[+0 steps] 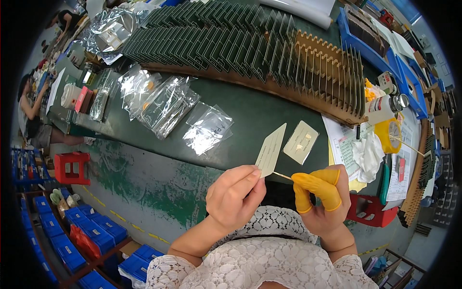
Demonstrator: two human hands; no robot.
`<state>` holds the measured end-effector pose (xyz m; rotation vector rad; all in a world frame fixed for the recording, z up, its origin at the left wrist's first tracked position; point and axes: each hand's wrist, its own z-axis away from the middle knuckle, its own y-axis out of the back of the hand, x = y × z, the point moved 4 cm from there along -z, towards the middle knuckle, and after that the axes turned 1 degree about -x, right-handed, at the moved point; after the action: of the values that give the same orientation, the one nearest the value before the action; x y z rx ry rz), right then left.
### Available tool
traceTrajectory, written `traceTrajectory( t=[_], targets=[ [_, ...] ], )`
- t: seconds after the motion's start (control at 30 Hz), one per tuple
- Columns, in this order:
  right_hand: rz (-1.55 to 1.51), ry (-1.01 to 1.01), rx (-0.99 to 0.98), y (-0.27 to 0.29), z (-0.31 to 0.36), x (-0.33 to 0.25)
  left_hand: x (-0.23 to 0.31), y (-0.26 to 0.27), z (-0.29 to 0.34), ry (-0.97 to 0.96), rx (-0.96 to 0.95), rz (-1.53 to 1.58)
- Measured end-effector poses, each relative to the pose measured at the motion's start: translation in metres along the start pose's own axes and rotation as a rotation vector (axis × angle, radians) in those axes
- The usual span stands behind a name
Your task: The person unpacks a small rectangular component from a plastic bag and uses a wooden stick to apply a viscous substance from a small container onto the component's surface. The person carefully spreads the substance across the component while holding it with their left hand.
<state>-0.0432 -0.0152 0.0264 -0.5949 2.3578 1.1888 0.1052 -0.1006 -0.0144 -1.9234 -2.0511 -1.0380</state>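
My left hand (235,198) is closed on the lower corner of a thin, pale, flat card (271,151) with fine printing, held tilted above the table's near edge. Yellow finger cots cover several fingers of my right hand (323,200), which pinches a thin pale stick (283,176) like a cotton swab. The stick's far end meets the card's lower edge, close to my left fingertips; whether it touches cannot be made out. Just beyond, a second pale card (301,143) with small light patches lies flat on the dark green table (240,101).
Behind stands a long slotted wooden rack (322,107) full of upright dark panels. Clear plastic bags (207,127) lie at left. To the right are a white bottle (385,107), a yellow tape roll (386,135), crumpled tissue (368,156) and papers. Red stools (72,163) and blue bins (67,248) stand below.
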Motion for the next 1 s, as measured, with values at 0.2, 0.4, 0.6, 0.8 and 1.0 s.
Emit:
traceTrajectory(
  t=[0.2, 0.4, 0.6, 0.8, 1.0],
  targets=[
    [0.006, 0.010, -0.001, 0.0004, 0.0008, -0.0004, 0.0002, -0.0010, -0.0002, -0.003, -0.002, 0.001],
    [0.014, -0.002, -0.005, 0.0018, 0.0005, 0.0003, 0.0006, -0.0006, -0.0009, -0.002, -0.003, 0.005],
    [0.022, 0.002, -0.004, 0.0015, 0.0005, 0.0013, 0.0005, -0.0004, -0.0008, -0.004, -0.001, 0.009],
    [0.003, -0.014, -0.005, 0.0024, 0.0002, 0.0008, 0.0001, -0.0004, -0.0009, -0.016, 0.002, -0.018],
    [-0.049, -0.022, 0.002, -0.0010, 0.0004, 0.0004, 0.0001, 0.0014, 0.0000, -0.019, 0.003, -0.020]
  ],
)
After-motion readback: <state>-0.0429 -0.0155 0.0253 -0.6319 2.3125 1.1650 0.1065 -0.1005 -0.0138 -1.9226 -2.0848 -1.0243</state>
